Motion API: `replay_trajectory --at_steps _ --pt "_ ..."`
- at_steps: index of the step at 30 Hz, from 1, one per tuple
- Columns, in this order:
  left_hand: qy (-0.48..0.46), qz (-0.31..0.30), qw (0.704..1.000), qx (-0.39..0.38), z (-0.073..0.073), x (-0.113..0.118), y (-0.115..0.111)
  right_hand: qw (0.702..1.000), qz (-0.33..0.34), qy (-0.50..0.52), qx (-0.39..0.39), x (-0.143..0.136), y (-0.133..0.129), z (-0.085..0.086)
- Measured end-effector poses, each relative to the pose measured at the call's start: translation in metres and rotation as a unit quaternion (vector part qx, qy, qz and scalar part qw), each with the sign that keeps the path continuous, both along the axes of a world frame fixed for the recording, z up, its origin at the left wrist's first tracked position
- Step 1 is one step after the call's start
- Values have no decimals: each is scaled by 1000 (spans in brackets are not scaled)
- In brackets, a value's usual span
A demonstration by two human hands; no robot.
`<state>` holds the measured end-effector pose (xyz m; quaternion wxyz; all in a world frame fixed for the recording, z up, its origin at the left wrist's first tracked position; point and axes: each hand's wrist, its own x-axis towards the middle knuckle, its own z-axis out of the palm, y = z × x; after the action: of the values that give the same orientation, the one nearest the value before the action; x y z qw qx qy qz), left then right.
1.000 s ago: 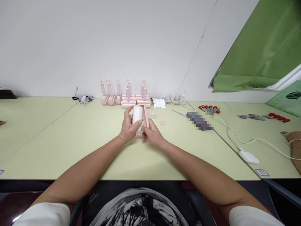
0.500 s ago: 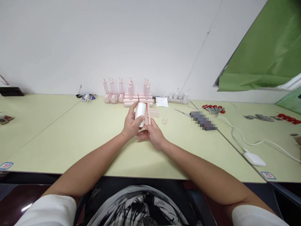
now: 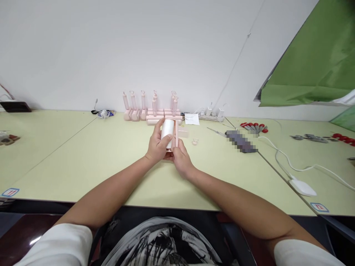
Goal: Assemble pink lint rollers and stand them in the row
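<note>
The left hand [image 3: 157,147] has its fingers closed around a white roll [image 3: 167,129] above the tabletop [image 3: 97,155]; the right hand [image 3: 183,159] pinches a pink casing [image 3: 176,135], seemingly not yet shut; finished-looking pink handled rollers [image 3: 135,115] stand behind.

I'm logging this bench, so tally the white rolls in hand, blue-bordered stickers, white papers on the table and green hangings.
White roll in hand: 1
Blue-bordered stickers: 2
White paper on the table: 1
Green hanging: 1
Total: 5
</note>
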<state>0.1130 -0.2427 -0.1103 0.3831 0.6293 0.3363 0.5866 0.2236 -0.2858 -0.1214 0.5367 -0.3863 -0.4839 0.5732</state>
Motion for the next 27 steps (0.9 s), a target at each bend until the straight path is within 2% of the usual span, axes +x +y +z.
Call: replay_trajectory --at_steps 7,14,21,27 --pt "-19 -31 999 -19 1 1 -2 1000 -5 -14 21 -1 -2 -5" --pt "-30 -51 998 -38 2 3 -7 992 -16 -58 112 1 -5 -8" --pt "-17 -64 997 -28 -1 3 -7 988 -21 -92 121 4 -6 -8" --pt "-9 -52 998 -16 -3 4 -6 988 -28 -72 131 3 -5 -11"
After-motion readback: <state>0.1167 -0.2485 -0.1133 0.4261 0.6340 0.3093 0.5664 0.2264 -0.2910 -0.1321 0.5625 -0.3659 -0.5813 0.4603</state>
